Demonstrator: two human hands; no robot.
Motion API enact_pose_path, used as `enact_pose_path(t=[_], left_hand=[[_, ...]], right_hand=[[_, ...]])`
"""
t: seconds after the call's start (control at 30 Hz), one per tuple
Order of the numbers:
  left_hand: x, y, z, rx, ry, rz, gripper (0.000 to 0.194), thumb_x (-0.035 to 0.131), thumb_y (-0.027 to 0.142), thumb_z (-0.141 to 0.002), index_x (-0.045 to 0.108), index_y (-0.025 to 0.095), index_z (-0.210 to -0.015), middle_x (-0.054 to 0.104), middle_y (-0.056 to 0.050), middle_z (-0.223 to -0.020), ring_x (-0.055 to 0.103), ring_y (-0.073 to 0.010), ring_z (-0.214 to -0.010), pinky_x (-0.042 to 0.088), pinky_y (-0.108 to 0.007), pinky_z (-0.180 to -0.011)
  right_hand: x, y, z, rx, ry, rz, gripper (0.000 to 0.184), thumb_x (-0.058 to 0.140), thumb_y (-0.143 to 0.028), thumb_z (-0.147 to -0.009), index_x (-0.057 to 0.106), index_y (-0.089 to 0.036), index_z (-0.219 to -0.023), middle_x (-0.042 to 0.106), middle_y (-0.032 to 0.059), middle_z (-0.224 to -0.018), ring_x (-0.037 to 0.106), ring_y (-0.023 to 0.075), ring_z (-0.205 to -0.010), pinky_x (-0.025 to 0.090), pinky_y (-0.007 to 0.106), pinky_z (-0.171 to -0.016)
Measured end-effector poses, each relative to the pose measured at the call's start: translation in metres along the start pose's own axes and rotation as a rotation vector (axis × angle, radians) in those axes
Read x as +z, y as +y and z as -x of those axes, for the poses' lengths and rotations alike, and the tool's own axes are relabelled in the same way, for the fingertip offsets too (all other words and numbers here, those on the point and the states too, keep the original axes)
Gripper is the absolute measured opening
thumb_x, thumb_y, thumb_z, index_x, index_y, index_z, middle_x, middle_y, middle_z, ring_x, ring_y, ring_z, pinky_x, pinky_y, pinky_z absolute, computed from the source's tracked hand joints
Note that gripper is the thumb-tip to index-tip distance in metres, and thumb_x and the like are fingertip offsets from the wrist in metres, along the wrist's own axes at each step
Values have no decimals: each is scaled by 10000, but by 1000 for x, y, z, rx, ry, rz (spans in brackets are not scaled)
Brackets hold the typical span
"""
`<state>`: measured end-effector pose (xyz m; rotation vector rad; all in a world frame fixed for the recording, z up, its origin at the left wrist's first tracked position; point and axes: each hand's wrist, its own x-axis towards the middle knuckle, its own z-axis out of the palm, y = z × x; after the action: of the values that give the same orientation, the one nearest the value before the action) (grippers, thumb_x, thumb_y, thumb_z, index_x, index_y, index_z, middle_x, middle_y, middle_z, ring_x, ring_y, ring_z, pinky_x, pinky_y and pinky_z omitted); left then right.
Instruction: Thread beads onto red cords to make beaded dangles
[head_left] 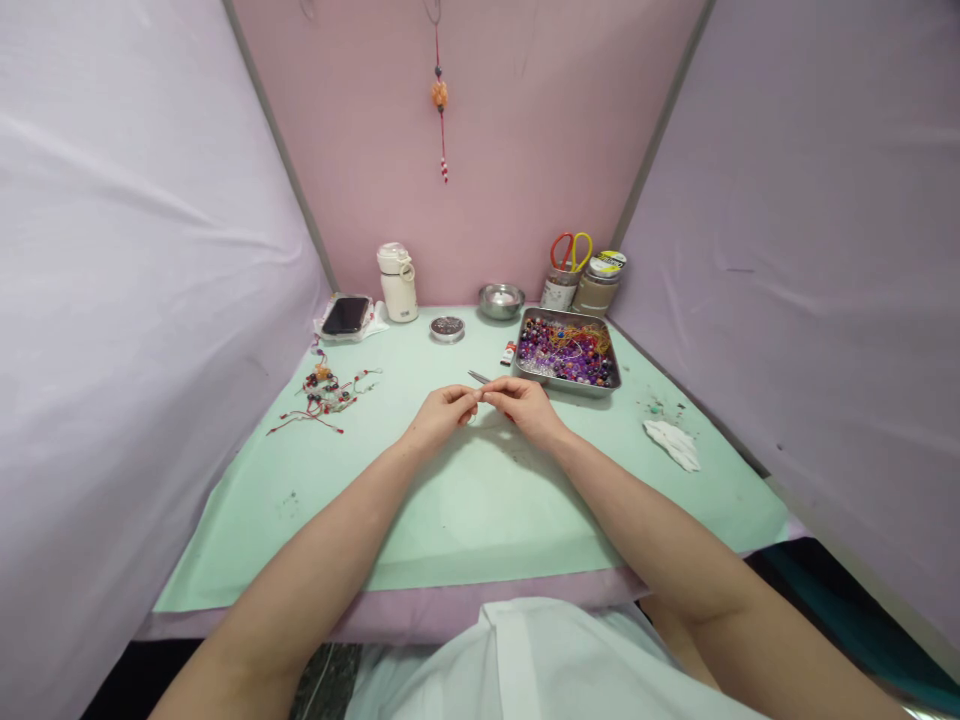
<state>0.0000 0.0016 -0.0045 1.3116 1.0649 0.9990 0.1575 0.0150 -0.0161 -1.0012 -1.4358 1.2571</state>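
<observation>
Fingers of the left hand (444, 412) and right hand (526, 405) meet, pinched, contents indistinct; the right's gripped metal tool (478, 377) points toward the surface's (487, 520) far-left corner.

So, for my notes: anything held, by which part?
Can't tell: anything pinched between left hand and right hand is too small; any hold on the pointed tool is hidden.

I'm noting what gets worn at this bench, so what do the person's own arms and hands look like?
The left hand and right hand are ungloved, with no rings visible. Both forearms are bare, without sleeves, watch or bracelet in view. Below, a pale, whitish garment shows, with a lighter vertical band. Fingernail details are too small to tell.
</observation>
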Motion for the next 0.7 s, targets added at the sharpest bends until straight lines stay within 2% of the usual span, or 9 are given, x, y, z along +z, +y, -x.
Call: enact_pose_path(t=[0.1, 0.23, 0.3, 0.4, 0.5, 0.63, 0.7], left_hand=[[-1, 2, 0, -12, 26, -73, 312, 624, 460, -692, 625, 151, -733, 499, 25, -587, 369, -75, -495, 267, -225, -491], [-6, 1, -2, 41, 150, -309, 241, 601, 368, -709, 686, 163, -802, 619, -23, -718, 443, -95, -522, 342, -243, -526], [-8, 0, -4, 83, 210, -397, 217, 589, 311, -706, 701, 172, -830, 649, -42, -807, 486, -106, -559, 378, -248, -559], [-8, -1, -4, 92, 246, -414, 250, 562, 281, -722, 697, 179, -906, 645, -38, -799, 486, -100, -546, 388, -248, -564], [-6, 0, -3, 69, 179, -264, 302, 554, 329, -755, 660, 160, -981, 634, -30, -761, 444, -78, -503, 365, -234, -524], [-2, -2, -4, 32, 2, -4, 371, 589, 401, -754, 609, 142, -1019, 652, -66, -872, 442, -56, -511, 320, -209, -478], [-1, -4, -5, 16, -28, 48, 377, 614, 417, -738, 605, 140, -995, 643, -66, -865, 464, -60, -540, 325, -204, -487]], right_hand=[[-1, 1, -1, -59, 54, 47, 222, 670, -394, -696, 697, -189, -775, 578, 12, -628, 535, 168, -699, 406, 285, -619], [-3, 4, -4, -215, 138, 111, 174, 656, -366, -719, 693, -199, -748, 626, 25, -757, 542, 163, -752, 420, 301, -720], [-4, 5, -4, -259, 135, 134, 155, 650, -349, -735, 696, -202, -757, 631, 28, -786, 546, 161, -767, 415, 303, -743], [-4, 6, -4, -255, 122, 143, 153, 646, -342, -747, 699, -203, -777, 629, 31, -796, 545, 159, -755, 407, 297, -717], [-3, 6, -4, -250, 115, 137, 153, 651, -342, -745, 700, -200, -776, 630, 32, -803, 547, 157, -753, 407, 294, -715], [-3, 7, -4, -247, 109, 122, 153, 652, -346, -741, 700, -203, -766, 634, 30, -803, 556, 161, -767, 415, 298, -736], [-3, 7, -4, -243, 113, 125, 149, 653, -343, -741, 700, -205, -768, 626, 25, -790, 550, 157, -753, 413, 297, -726]])
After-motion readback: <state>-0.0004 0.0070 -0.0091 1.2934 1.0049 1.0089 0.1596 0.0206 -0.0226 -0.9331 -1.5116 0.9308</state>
